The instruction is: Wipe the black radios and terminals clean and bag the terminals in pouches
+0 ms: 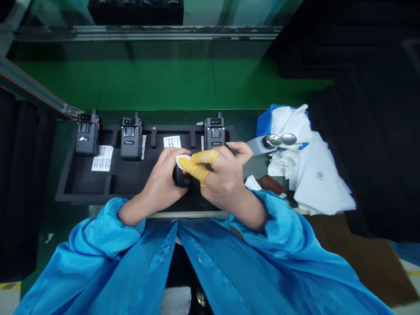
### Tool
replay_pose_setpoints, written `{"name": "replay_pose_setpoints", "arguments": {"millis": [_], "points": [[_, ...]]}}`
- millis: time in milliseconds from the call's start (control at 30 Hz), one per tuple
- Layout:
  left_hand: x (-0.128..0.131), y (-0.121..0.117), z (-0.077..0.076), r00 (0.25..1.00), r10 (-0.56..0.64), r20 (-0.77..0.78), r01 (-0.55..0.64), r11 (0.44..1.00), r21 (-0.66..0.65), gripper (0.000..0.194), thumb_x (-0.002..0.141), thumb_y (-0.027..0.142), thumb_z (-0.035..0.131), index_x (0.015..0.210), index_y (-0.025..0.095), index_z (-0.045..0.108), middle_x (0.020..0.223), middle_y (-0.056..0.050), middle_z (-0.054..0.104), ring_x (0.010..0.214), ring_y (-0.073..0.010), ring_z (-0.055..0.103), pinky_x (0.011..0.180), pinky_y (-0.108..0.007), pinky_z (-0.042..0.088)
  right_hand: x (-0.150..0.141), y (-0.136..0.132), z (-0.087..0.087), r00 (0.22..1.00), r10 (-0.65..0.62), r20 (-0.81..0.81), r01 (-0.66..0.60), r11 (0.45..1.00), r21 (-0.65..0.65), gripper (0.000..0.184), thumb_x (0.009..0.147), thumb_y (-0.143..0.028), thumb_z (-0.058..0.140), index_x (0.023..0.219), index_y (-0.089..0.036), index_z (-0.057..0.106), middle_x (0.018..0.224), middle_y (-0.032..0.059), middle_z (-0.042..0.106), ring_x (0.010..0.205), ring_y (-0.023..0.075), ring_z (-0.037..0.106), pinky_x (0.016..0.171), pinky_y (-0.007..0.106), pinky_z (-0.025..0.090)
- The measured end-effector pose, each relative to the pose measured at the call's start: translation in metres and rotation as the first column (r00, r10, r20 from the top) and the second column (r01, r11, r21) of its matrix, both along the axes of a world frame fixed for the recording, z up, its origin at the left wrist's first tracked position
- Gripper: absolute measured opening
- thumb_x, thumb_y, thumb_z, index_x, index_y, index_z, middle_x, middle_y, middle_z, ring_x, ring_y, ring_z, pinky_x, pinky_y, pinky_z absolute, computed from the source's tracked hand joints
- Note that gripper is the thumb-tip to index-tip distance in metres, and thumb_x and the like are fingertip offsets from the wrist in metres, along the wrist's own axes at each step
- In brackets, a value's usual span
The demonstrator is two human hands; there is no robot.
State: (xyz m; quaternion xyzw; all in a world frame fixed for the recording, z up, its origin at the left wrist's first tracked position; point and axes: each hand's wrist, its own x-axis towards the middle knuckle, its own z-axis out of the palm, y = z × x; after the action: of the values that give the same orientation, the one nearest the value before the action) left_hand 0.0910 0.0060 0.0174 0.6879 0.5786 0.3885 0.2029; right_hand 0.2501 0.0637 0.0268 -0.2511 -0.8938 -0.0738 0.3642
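Device: From the head view, the black plastic handheld device with an orange side button is sitting between both hands, above the near edge of the tray.
Left hand: The bare left hand is wrapping its fingers around the device, gripping it from the side.
Right hand: The right hand, with two yellow finger covers, is holding a small white cloth against the device's end; one bare finger is sticking out, loose.
Cloth work: It seems to me they are wiping; light, even pressure would serve best, the covered fingertips staying behind the cloth. Which spot the cloth is touching, I cannot tell.
Grip: Steadying the device low, clear of the rubbed end, would probably stop it twisting.
Tray: A black foam compartment tray is lying underneath, three matching black radios standing along its far side; catching the held one against them would risk a scuff.
Right side: A blue box is holding white cloths; beside it a translucent bottle with a silver metal top is standing, so the right elbow is best swinging clear.
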Motion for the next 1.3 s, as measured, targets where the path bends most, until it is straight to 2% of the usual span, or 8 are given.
{"name": "replay_pose_setpoints", "arguments": {"millis": [133,233,467,600,733,967,1133,1300], "points": [[0.000,-0.001,0.001,1.000,-0.003,-0.008,0.003,1.000,-0.027,0.063,0.059,-0.002,0.064,0.116,0.024,0.050,0.113,-0.003,0.056,0.108,-0.0213,0.059,0.094,-0.037,0.051,0.008,-0.002,-0.002,0.998,0.058,0.015,-0.058,0.998,-0.008,0.049,0.082,-0.006,0.050,0.108,-0.044,0.069,0.083,-0.0073,0.066,0.086,0.0130,0.050,0.094,0.039,0.022],[0.001,-0.001,0.004,1.000,0.002,-0.008,-0.003,0.999,-0.052,0.063,0.059,-0.002,0.063,0.115,0.024,0.051,0.113,-0.004,0.056,0.110,-0.0219,0.058,0.095,-0.038,0.051,0.016,-0.002,-0.002,0.996,0.082,-0.039,-0.086,0.990,-0.110,0.045,0.082,-0.006,0.048,0.096,-0.041,0.072,0.085,-0.0074,0.067,0.086,0.0129,0.052,0.093,0.041,0.023],[0.005,0.000,0.009,0.999,0.007,-0.037,-0.010,0.997,-0.083,0.063,0.059,-0.003,0.059,0.115,0.025,0.051,0.113,-0.004,0.056,0.110,-0.0228,0.058,0.095,-0.039,0.051,0.019,0.002,-0.001,0.994,-0.088,-0.058,0.073,0.972,-0.224,0.042,0.084,-0.013,0.047,0.102,-0.043,0.072,0.083,-0.0053,0.068,0.082,0.0140,0.054,0.091,0.044,0.024],[0.005,0.000,0.007,0.999,0.015,-0.052,-0.019,0.997,-0.068,0.064,0.058,-0.002,0.059,0.115,0.024,0.051,0.113,-0.004,0.057,0.110,-0.0227,0.058,0.096,-0.039,0.051,0.011,-0.002,-0.005,0.995,0.030,-0.094,-0.046,0.984,-0.174,0.050,0.082,-0.008,0.047,0.105,-0.046,0.070,0.086,-0.0081,0.068,0.087,0.0140,0.052,0.092,0.042,0.023],[0.005,-0.001,0.008,0.998,0.012,-0.065,-0.016,0.998,-0.065,0.064,0.059,-0.002,0.059,0.116,0.024,0.051,0.114,-0.005,0.057,0.112,-0.0232,0.058,0.097,-0.040,0.050,0.019,-0.003,-0.008,0.993,0.082,-0.082,-0.100,0.964,-0.248,0.048,0.079,-0.006,0.048,0.100,-0.042,0.071,0.089,-0.0084,0.069,0.087,0.0133,0.054,0.092,0.042,0.025],[0.006,0.000,0.018,0.996,0.041,-0.082,-0.050,0.992,-0.112,0.062,0.060,-0.001,0.060,0.116,0.024,0.052,0.116,-0.004,0.056,0.112,-0.0231,0.058,0.096,-0.039,0.051,0.058,0.006,-0.014,0.956,-0.145,-0.253,0.057,0.944,-0.325,0.038,0.084,-0.011,0.053,0.099,-0.039,0.073,0.084,-0.0037,0.070,0.077,0.0137,0.062,0.082,0.040,0.036],[0.008,-0.003,0.025,0.992,0.028,-0.123,-0.046,0.988,-0.147,0.059,0.063,0.002,0.062,0.117,0.024,0.052,0.116,-0.005,0.057,0.112,-0.0231,0.059,0.097,-0.038,0.051,0.082,0.007,-0.023,0.935,-0.214,-0.282,0.098,0.922,-0.373,0.035,0.085,-0.014,0.057,0.102,-0.040,0.074,0.086,-0.0008,0.070,0.077,0.0164,0.064,0.078,0.040,0.038],[-0.007,0.022,0.035,0.930,0.128,-0.343,-0.196,0.966,-0.170,0.069,0.068,0.031,0.075,0.131,0.021,0.047,0.121,-0.009,0.060,0.114,-0.0301,0.059,0.097,-0.044,0.050,0.092,0.006,-0.029,0.911,-0.272,-0.309,0.151,0.919,-0.364,0.037,0.083,-0.013,0.058,0.104,-0.039,0.074,0.085,-0.0013,0.069,0.078,0.0148,0.063,0.076,0.037,0.038]]}}
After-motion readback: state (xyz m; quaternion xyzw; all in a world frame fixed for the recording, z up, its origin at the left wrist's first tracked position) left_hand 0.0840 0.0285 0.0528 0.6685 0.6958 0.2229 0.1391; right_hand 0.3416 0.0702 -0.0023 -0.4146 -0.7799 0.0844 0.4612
